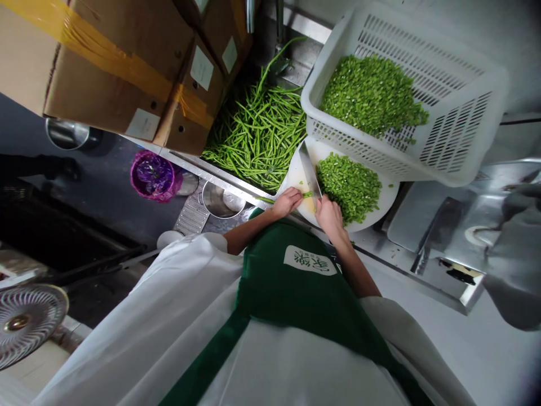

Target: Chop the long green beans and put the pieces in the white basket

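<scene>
My right hand (329, 216) is closed round the handle of a kitchen knife (310, 170), its broad blade standing over a round white cutting board (298, 169). Just left of the blade, my left hand (288, 203) presses a few green beans (307, 194) against the board, and their long ends stick out past the fingers. On the blade's other side lies a heap of chopped green beans (350, 189). Whole long green beans (262, 132) fill the sink to the left of the board.
Behind the board, a white plastic basket (448, 163) holds more chopped beans. Cardboard boxes (114, 73) are stacked at the left. A second knife (437, 231) lies at the right. Below the counter are a metal pot (223, 200) and a purple-lined bin (154, 176); a fan (31, 321) stands lower left.
</scene>
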`<state>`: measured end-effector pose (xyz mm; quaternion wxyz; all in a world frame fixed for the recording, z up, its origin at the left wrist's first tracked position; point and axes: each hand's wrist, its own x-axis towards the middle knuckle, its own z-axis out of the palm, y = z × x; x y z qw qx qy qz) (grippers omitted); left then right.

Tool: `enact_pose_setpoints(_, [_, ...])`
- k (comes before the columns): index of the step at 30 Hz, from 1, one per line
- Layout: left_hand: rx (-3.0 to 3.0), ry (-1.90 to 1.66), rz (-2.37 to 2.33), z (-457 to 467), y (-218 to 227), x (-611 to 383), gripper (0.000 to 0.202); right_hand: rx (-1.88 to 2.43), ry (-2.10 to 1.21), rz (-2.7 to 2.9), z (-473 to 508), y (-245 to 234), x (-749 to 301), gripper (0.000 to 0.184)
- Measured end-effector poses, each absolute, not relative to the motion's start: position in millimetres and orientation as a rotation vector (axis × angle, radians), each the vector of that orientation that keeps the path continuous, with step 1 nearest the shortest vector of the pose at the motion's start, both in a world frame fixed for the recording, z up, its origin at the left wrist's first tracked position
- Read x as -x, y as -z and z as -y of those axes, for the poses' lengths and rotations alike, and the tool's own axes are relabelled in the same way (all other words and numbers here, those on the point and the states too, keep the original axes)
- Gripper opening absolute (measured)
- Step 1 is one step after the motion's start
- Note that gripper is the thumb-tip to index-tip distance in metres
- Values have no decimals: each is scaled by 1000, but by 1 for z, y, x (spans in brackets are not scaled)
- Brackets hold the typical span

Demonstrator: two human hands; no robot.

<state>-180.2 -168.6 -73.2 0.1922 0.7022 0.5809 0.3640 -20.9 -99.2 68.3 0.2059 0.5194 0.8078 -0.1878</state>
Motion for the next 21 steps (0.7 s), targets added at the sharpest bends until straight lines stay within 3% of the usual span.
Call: enact_pose_setpoints(21, [-1936, -1099, -1638, 171, 71, 181, 31, -1455, 542, -2244, 92, -62, 10, 38])
